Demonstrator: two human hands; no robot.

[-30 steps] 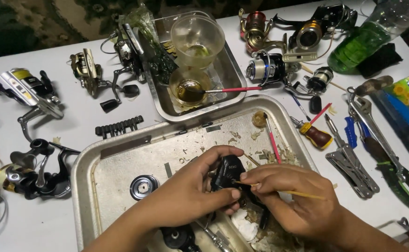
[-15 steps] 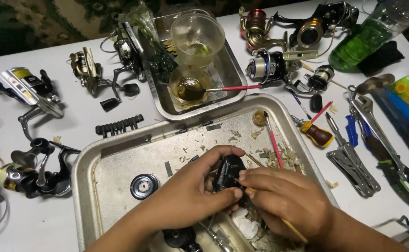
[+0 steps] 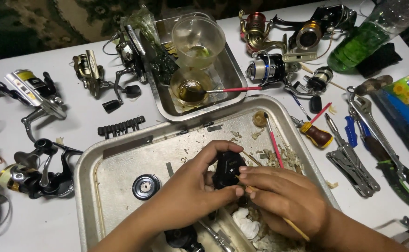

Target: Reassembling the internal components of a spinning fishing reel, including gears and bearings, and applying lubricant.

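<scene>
My left hand (image 3: 190, 191) grips a black fishing reel body (image 3: 227, 168) over a large metal tray (image 3: 120, 161). My right hand (image 3: 284, 196) holds a thin wooden stick (image 3: 294, 226) with its tip pressed against the reel body. A black round spool (image 3: 146, 186) lies in the tray left of my hands. White wads of cotton or tissue (image 3: 249, 224) lie under my right hand. Another black part (image 3: 181, 237) sits near the tray's front edge.
A smaller metal tray (image 3: 232, 79) behind holds a clear plastic cup (image 3: 198, 35) and a bowl of oily liquid (image 3: 189, 89) with a red brush. Several fishing reels ring the table; one (image 3: 36, 175) at left. A screwdriver (image 3: 317, 135), pliers (image 3: 354, 163), wrench (image 3: 368, 121) and green bottle (image 3: 358, 42) lie right.
My right hand has turned so the stick now points down to the right, with its tip at the reel body. My left hand keeps holding the reel body in place.
</scene>
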